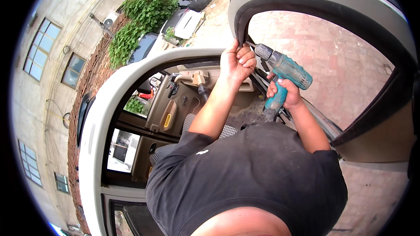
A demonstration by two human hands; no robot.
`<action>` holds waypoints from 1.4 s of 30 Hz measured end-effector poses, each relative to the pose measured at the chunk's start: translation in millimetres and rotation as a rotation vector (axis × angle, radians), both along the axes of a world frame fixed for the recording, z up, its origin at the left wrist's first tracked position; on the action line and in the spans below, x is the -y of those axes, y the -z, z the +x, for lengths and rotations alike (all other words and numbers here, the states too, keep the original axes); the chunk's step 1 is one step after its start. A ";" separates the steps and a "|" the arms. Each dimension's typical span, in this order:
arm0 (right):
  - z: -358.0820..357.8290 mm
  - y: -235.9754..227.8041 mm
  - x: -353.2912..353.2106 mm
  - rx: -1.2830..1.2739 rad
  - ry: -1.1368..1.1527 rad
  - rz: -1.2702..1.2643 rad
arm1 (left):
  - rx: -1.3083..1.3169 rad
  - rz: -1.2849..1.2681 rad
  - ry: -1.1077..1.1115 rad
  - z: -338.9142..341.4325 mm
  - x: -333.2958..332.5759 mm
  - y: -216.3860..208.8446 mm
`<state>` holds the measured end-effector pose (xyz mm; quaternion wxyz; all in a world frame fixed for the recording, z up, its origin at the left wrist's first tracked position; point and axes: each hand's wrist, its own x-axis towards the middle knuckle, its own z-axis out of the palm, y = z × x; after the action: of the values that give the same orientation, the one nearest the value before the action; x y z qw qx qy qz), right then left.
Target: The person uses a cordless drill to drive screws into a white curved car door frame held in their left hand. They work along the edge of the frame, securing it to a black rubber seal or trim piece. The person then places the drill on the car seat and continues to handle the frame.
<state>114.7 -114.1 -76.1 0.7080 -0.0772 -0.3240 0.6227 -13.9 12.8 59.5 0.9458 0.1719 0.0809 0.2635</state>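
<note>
Behind everything on your left is a big grey building [26, 113]. You are beside a little white car [97, 122], and its curved door [376, 135] is swung out on your right. A black edge [302, 5] runs around the hole for the door's window. Inside the car is a checked seat [229, 131]. The blue-green drill [292, 72] is up in front of you, near the corner of the door frame, and its front end points that way, just beside your left hand. Your left hand [238, 63] is up by that corner with its fingers curled in; I cannot tell what they pinch. Your right hand [288, 92] is wrapped around the drill's handle.
</note>
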 end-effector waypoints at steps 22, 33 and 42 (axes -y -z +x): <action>0.7 10.1 -10.1 -0.039 -0.032 0.037 | 0.015 0.005 0.030 -1.1 0.0 1.3; 3.9 12.7 -13.4 -0.097 -0.102 0.046 | 0.050 0.039 0.059 -0.3 -0.4 5.0; 4.9 5.6 -8.8 -0.202 -0.185 -0.021 | 0.059 0.021 0.070 -0.7 -1.1 5.5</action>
<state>119.6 -105.3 -81.6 0.6758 0.0089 -0.2504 0.6932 -14.6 13.9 54.0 0.9546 0.1766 0.0442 0.2359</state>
